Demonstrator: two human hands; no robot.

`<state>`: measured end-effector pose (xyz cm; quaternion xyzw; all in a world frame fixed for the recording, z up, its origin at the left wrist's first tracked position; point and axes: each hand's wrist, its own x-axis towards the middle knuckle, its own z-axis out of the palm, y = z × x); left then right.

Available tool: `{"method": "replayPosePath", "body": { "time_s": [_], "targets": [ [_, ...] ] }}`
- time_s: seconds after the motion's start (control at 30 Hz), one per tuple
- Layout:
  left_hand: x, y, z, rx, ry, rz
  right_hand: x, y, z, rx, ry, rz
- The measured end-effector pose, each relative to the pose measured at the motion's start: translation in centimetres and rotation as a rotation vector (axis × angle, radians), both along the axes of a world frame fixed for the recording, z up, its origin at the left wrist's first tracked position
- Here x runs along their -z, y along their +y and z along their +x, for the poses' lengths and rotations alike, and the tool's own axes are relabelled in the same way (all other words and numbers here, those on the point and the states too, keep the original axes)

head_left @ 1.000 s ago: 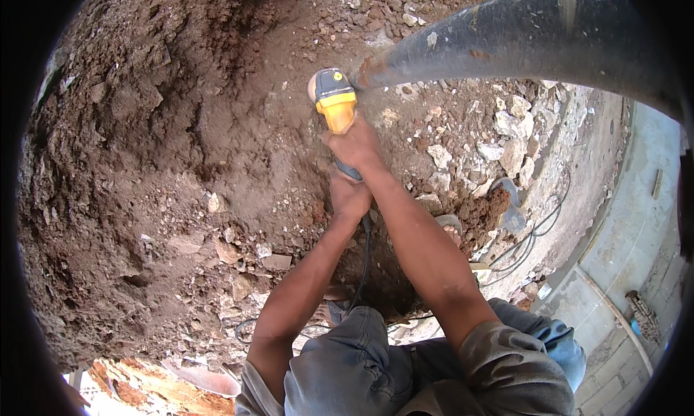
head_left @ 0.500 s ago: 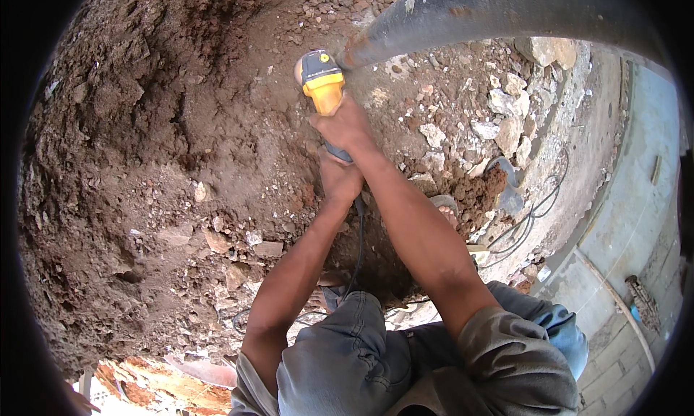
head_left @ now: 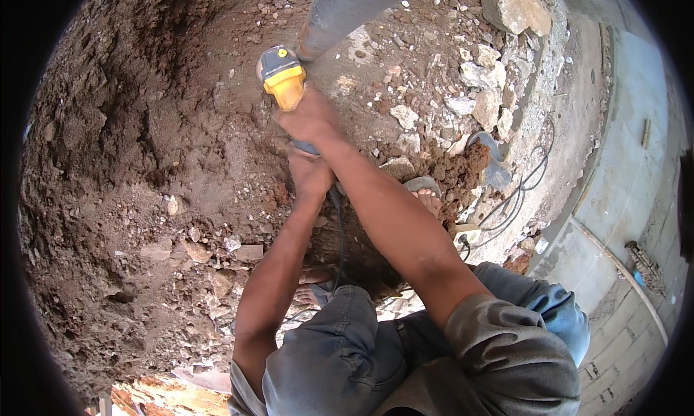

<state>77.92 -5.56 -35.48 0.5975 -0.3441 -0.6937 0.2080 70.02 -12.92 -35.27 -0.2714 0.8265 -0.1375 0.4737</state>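
Both my hands grip a yellow and black angle grinder (head_left: pixel 284 83). My right hand (head_left: pixel 309 119) is wrapped round its yellow body, close behind the dark head. Farther back, my left hand (head_left: pixel 309 172) closes round the grey rear handle. The grinder's round disc shows only in part at the head's left side. That head is at the end of a thick dark metal pipe (head_left: pixel 336 22); whether the disc touches the pipe I cannot tell. A black power cord (head_left: pixel 340 228) runs from the handle down between my legs.
Loose brown soil (head_left: pixel 144 148) with stones surrounds the work. Pale broken rocks (head_left: pixel 486 91) lie on the right, with a block of rubble (head_left: pixel 517 10) beyond. My sandalled foot (head_left: pixel 426 192) stands near a looped black cable (head_left: pixel 520 192). At far right a pole (head_left: pixel 622 275) lies by a grey slab.
The grinder, both hands and the pipe now appear farther left and slightly higher in the picture, and the ground has shifted left too. My grip is the same.
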Motion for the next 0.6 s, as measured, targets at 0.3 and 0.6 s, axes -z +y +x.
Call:
{"method": "replayPosePath", "body": {
  "time_s": [0.3,0.6],
  "targets": [
    [0.9,0.5,0.3,-0.060,0.084,-0.002,-0.7,-0.3,-0.2,-0.029,-0.051,0.051],
    [1.0,0.5,0.4,-0.029,0.034,-0.028,0.3,0.1,0.2,0.025,-0.006,-0.004]
  ]
}}
